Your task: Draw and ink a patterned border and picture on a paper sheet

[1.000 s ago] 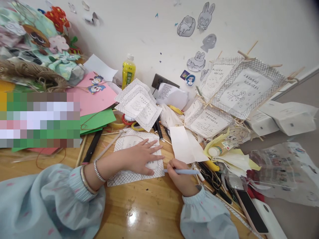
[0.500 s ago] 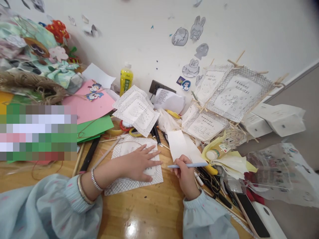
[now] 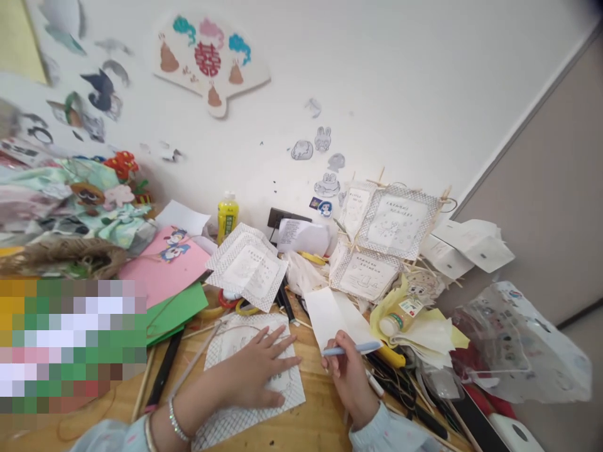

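My left hand (image 3: pixel 257 370) lies flat with fingers spread on a printed paper sheet (image 3: pixel 249 383) with a cross-hatched border, pressing it to the wooden table (image 3: pixel 311 427). My right hand (image 3: pixel 346 376) is closed around a light blue pen (image 3: pixel 353 349), held level just right of that sheet, its tip pointing left. A blank white paper (image 3: pixel 334 317) lies just behind the right hand.
Pink paper (image 3: pixel 162 273) and green paper (image 3: pixel 174 311) lie at the left. A yellow bottle (image 3: pixel 227 216) stands by the wall. Stick-framed paper panels (image 3: pixel 391 235), a glue bottle (image 3: pixel 398 317), a plastic bag (image 3: pixel 518 345) and a phone (image 3: pixel 475 417) crowd the right.
The view has tilted up, showing more wall, so everything sits lower in frame. My right hand lifted the pen slightly off the sheet's edge; my left hand stays on the sheet.
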`<state>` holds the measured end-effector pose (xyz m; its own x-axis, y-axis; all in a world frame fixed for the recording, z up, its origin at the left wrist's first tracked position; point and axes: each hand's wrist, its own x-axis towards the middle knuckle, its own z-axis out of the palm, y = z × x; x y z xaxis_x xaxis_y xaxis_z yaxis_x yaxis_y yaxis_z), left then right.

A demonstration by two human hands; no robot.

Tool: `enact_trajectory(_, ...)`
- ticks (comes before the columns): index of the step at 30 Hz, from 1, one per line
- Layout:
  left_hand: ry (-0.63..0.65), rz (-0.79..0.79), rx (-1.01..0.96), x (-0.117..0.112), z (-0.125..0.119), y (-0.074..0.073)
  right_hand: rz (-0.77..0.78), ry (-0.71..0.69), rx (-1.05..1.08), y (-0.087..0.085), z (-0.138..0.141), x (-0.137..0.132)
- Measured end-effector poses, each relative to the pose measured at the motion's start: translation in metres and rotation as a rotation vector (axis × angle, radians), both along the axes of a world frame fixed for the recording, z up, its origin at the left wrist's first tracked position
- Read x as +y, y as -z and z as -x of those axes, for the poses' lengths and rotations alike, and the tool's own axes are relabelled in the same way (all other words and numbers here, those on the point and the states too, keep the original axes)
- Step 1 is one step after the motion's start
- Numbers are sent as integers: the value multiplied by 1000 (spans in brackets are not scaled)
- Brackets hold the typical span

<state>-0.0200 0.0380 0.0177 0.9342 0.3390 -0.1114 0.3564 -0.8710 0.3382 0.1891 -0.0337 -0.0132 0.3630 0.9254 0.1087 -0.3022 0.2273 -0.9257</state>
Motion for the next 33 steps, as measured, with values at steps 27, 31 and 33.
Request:
enact_trajectory(27, 18, -110, -22, 6, 1, 21, 78, -82, -1449, 1, 14, 0)
enact_trajectory(31, 1, -99, -23, 3, -2, 23, 34, -17, -1228, 14, 11, 2)
enact_trajectory(33, -8, -117, -52, 3, -5, 27, -19, -27, -1078, 15, 11, 2)
